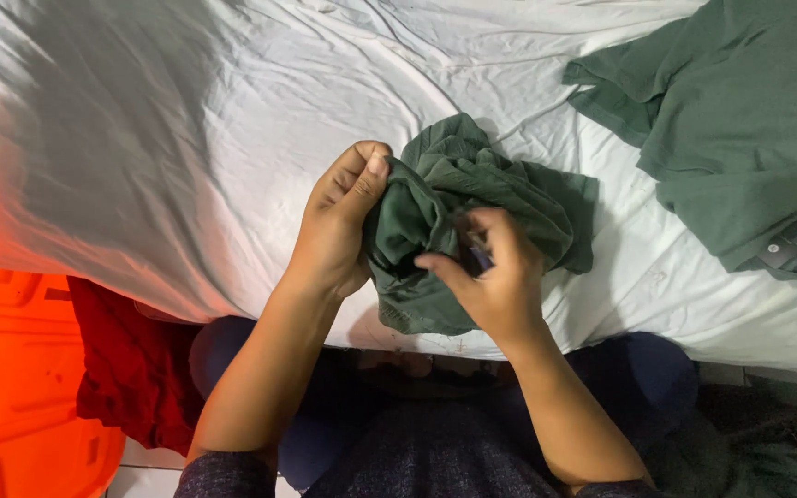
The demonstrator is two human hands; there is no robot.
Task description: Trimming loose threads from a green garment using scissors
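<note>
Here both hands — left hand (336,224), right hand (495,277) — have fingers clenched on a bunched green garment (454,198).

The bunched-up cloth (458,217) pinched between the left hand (339,226) and right hand (500,277) is a plain dark green, no print on it, just darker in the folds. Under the grip the bedsheet (232,120) is plain white with a grey shadow off to the left, and up to the right of the hands there's a shirt (740,138) in pretty much the same solid green. Down-left of the grip you get a deep red cloth (131,360) next to a bright orange plastic thing (11,378).
</note>
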